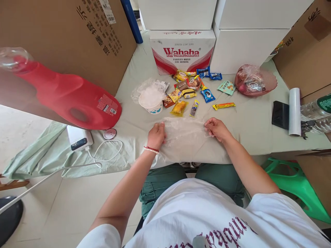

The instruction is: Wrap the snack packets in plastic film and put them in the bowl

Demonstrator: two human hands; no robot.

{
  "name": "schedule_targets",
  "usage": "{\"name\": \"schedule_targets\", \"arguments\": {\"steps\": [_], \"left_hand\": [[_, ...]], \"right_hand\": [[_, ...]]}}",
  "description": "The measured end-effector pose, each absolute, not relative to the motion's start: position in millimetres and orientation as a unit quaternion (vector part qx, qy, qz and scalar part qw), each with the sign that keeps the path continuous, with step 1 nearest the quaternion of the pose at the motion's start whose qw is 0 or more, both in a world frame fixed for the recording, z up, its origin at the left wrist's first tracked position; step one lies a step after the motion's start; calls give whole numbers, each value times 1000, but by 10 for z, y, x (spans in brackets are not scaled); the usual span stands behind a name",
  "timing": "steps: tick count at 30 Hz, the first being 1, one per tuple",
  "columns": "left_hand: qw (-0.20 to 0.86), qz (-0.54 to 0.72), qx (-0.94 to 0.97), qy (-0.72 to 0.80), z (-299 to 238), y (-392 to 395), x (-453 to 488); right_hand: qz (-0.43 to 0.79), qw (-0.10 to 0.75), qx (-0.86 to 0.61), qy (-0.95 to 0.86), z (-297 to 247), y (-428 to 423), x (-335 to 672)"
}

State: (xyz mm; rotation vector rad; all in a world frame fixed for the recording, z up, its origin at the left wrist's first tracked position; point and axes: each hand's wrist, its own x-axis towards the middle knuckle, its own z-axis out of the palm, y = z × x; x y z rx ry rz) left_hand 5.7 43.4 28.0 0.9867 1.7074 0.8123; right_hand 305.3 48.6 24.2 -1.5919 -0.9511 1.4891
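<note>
A clear plastic bag point(184, 130) is stretched flat between my two hands, low over the cloth near the table's front edge. My left hand point(157, 134) pinches its left end, and my right hand point(215, 128) pinches the right end. Just beyond the bag lies a loose pile of wrapped snacks point(189, 93) in yellow, brown and blue packets. Left of the pile stands a white paper tub point(151, 105) with crumpled clear plastic bulging over its rim. A yellow-and-red snack stick point(223, 106) lies beyond my right hand, and a pale green packet point(226, 87) is farther back.
A pink glass bowl point(256, 81) holding packets sits at the back right. White boxes point(183, 51) wall off the rear. A big red detergent bottle point(74, 96) and a cabled power bank point(79, 137) are left. A plastic roll point(294, 112) stands right, above a green stool point(297, 186).
</note>
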Motion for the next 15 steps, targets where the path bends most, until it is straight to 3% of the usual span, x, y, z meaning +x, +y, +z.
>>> {"name": "schedule_targets", "arguments": {"steps": [5,8,10,15], "left_hand": [[176,308,538,765,246,444,84],[16,343,592,729,178,361,78],[-16,347,649,676,110,285,58],[81,204,832,510,65,207,19]], "right_hand": [[537,376,-637,-405,152,484,2990],[520,378,-646,-411,134,471,2995],[512,373,-652,-417,124,468,3000],[503,364,-656,-429,96,480,3019]]}}
